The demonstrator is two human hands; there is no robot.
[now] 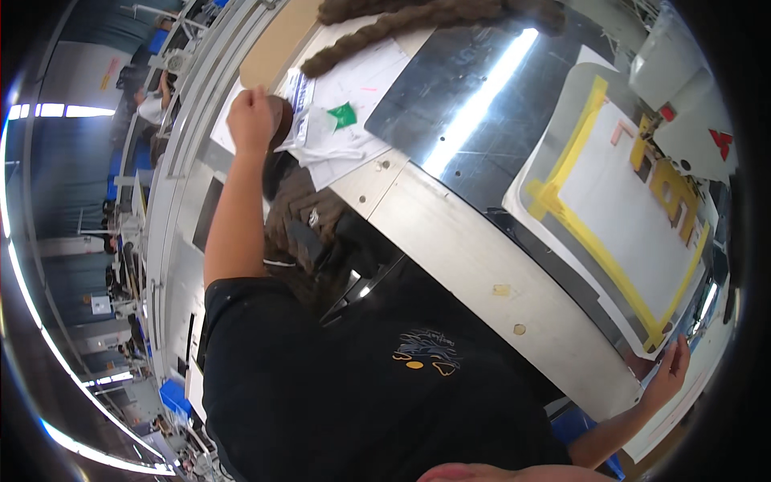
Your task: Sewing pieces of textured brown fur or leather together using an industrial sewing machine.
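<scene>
Reaching, left hand (250, 119): grip curled; cannot tell around what.
Right hand (671, 374): loosely spread.
Taped board (618, 229): apparently ready.
Brown cloth (299, 215): loose, likely left.

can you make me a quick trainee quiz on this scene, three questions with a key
1. Multiple choice: what colour is the tape around the white panel? A blue; B yellow; C red.
2. True or false: the green piece lies on the dark metal plate.
3. Fill in: the ____ hand is nearer the white panel.

Key:
1. B.
2. False; the green piece lies among the white papers.
3. Right; the right hand is by the panel's near end, the left hand far from it.
</scene>
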